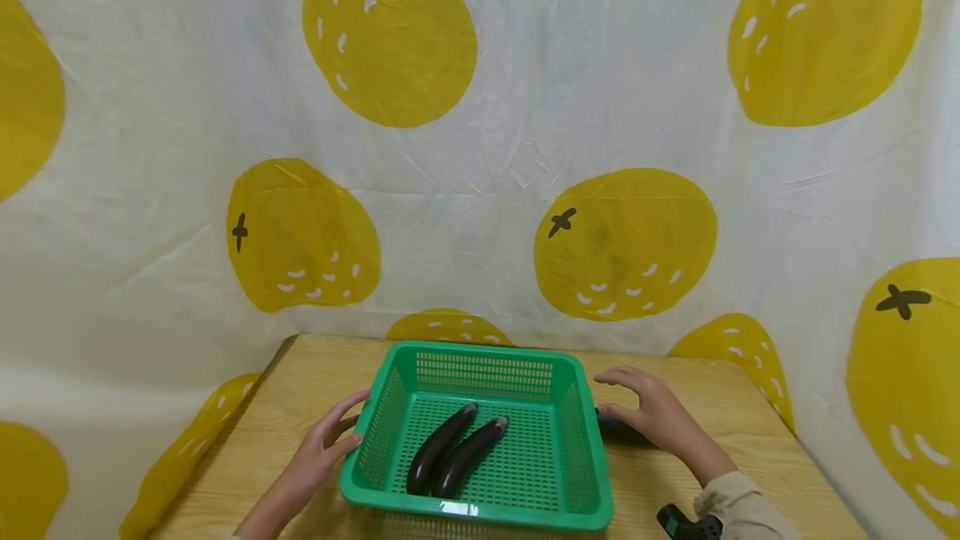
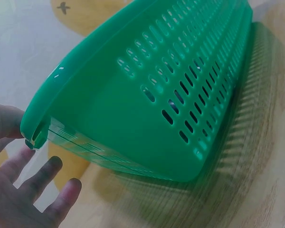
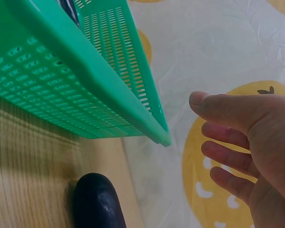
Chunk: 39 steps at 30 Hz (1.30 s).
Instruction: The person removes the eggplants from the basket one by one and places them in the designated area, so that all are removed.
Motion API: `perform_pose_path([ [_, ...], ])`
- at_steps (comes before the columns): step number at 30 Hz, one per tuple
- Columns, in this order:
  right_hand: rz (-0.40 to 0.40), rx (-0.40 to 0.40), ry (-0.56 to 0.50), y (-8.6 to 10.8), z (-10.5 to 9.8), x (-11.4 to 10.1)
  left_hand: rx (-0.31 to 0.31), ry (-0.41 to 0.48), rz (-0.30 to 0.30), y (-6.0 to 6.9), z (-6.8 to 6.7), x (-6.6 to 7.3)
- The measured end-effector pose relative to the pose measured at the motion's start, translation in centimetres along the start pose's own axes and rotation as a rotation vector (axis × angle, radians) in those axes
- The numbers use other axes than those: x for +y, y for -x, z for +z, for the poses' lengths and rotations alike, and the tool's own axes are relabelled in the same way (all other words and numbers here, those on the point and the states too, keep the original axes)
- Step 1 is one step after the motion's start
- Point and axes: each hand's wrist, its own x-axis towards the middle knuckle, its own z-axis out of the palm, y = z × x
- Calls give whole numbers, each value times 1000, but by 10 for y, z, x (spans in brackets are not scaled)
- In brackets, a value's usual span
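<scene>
A green plastic basket [image 1: 480, 517] with slotted walls stands on the table, tilted in the wrist views only by the camera angle. Inside it two dark purple eggplants lie side by side, the left one [image 1: 441, 450] and the right one [image 1: 471, 458]. My left hand [image 1: 318, 450] is at the basket's left rim, its fingers spread and the fingertips at the edge. To the right of the basket lies a third eggplant [image 3: 99, 202], partly hidden by my right hand in the head view. My right hand [image 1: 660, 415] hovers over it, fingers loosely bent, holding nothing.
The wood-grain table [image 1: 720, 407] reaches back to a pale cloth backdrop [image 1: 495, 148] printed with yellow fruit. A black device [image 1: 686, 523] is by the right sleeve [image 1: 746, 507].
</scene>
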Motion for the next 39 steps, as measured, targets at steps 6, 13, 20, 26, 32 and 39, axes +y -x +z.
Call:
perform_pose_path([
  [6, -27, 26, 11, -3, 3, -2, 1, 1, -4, 0, -1, 0],
  [13, 11, 3, 16, -7, 5, -6, 0, -2, -5, 1, -1, -1],
  [20, 61, -44, 11, -12, 8, -8, -2, 15, -11, 1, -1, -1],
  [26, 95, -89, -10, -16, 8, -11, -3, 22, -9, 1, -1, -2],
  [32, 96, -107, -29, -20, 7, -15, -4, 27, -7, 0, 0, -2],
  [39, 58, -103, -37, -24, 8, -18, -11, 22, -4, 0, -1, -2],
])
